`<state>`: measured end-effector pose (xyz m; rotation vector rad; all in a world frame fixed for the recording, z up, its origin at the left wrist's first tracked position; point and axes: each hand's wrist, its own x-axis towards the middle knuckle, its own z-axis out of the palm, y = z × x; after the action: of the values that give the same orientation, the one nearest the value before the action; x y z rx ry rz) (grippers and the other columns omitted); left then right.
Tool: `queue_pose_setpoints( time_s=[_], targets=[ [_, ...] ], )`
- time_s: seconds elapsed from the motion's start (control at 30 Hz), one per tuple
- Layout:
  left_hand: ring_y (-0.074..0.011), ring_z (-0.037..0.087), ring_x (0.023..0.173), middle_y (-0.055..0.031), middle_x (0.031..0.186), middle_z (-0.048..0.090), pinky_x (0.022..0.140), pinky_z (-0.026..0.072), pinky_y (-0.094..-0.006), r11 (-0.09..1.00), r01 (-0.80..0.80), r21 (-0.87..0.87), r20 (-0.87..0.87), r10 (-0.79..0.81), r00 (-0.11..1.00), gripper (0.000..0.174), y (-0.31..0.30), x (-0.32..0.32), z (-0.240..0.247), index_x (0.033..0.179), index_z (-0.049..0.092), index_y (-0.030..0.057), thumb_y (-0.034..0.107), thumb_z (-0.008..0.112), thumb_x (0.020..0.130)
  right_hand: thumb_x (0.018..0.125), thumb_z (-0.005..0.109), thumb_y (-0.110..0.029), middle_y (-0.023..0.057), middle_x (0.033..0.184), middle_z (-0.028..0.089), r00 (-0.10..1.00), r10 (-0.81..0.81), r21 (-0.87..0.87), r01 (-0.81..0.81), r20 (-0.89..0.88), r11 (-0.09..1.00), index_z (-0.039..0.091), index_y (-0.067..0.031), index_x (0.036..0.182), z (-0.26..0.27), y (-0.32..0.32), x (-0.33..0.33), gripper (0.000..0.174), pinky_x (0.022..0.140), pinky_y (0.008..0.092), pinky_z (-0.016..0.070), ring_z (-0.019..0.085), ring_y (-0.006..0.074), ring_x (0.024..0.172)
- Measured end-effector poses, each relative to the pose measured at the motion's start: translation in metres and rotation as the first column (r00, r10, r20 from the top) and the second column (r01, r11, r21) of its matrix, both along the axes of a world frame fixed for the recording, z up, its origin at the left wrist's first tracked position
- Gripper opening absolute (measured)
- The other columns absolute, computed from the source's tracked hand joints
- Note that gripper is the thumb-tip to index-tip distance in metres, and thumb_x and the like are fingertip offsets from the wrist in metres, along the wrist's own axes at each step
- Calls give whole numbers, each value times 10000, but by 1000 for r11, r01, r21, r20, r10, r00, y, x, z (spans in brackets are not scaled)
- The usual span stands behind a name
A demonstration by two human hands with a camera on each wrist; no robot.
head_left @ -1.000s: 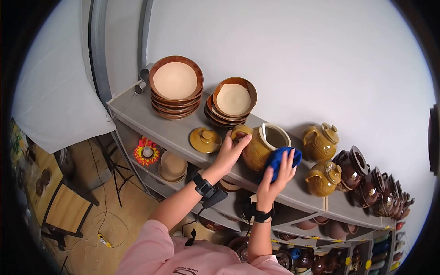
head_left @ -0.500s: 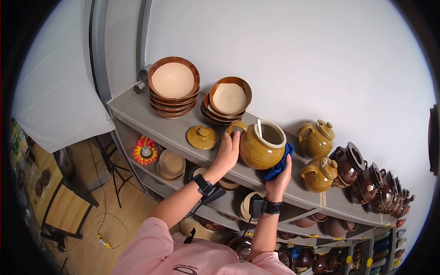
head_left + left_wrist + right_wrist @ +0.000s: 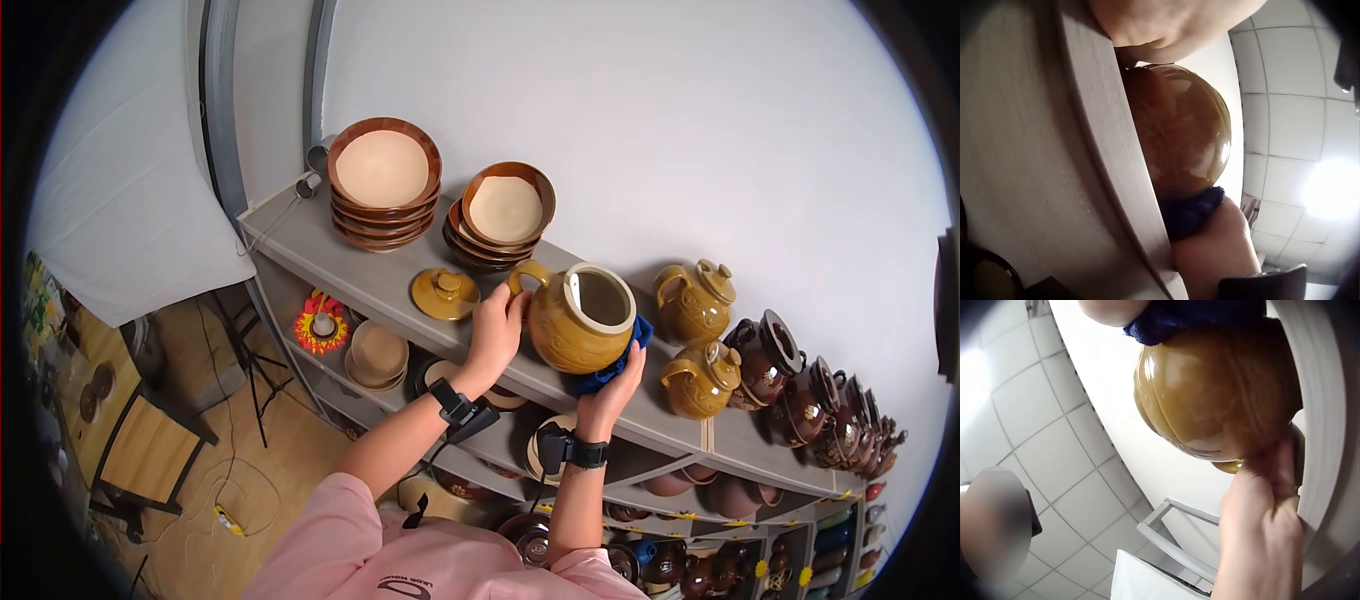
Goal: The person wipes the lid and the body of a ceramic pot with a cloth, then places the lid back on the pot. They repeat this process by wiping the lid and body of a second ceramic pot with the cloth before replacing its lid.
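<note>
A glossy mustard-brown teapot [image 3: 575, 335] without its lid is at the front of the top shelf, its wide pale mouth facing up. My left hand [image 3: 497, 330] grips the handle on its left side. On the opposite side my right hand [image 3: 612, 388] holds a dark blue cloth [image 3: 643, 330] against the lower belly, its fingers mostly hidden behind cloth and pot. The wrist views show the rounded belly close up, with the cloth [image 3: 1191, 212] pressed along it. The matching knobbed lid [image 3: 445, 294] lies on the shelf left of the handle.
Brown-rimmed bowls stand in a tall stack [image 3: 385, 175] and a shorter stack [image 3: 508, 210] behind the lid. Two lidded mustard pots [image 3: 700, 382] and several dark brown jars [image 3: 765, 360] line the shelf to the right. Lower shelves hold more pottery, including pale bowls [image 3: 378, 352].
My right hand has slid the cloth from the teapot's front near the rim down round its right side. The teapot has turned slightly, and my left hand has shifted lower at the handle.
</note>
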<state>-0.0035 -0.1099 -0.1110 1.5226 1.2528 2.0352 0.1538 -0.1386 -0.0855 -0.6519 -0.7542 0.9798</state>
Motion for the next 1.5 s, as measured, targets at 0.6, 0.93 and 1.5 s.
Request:
queue_pose_setpoints(
  time_s=[0.6, 0.93, 1.5],
  targets=[
    [-457, 496, 1187, -377, 1249, 472, 986, 413, -429, 990, 141, 9, -297, -132, 946, 877, -20, 11, 15, 1448, 33, -117, 426, 509, 950, 964, 478, -277, 80, 1204, 560, 996, -77, 25, 76, 35, 997, 493, -18, 1259, -1, 1, 0, 393, 966, 337, 414, 543, 186, 1107],
    [-433, 365, 1318, -343, 1382, 342, 1084, 335, -442, 933, 335, -133, -282, -359, 890, 1312, -14, 11, 18, 1420, 77, -103, 569, 839, 590, 968, 457, -208, 91, 1213, 563, 995, -102, 64, 102, -6, 993, 480, -15, 1280, 3, -5, -5, 367, 965, 339, 428, 551, 192, 1112],
    [-365, 448, 1274, -275, 1363, 420, 1046, 380, -419, 898, 430, -94, -209, -440, 874, 1183, -8, 10, 17, 1421, 133, -41, 412, 874, 618, 897, 485, -81, 182, 1426, 444, 274, -716, 659, 280, 642, 698, 538, -6, 1292, -3, -24, -12, 406, 1102, 492, 203, 389, 366, 1292]
  ],
)
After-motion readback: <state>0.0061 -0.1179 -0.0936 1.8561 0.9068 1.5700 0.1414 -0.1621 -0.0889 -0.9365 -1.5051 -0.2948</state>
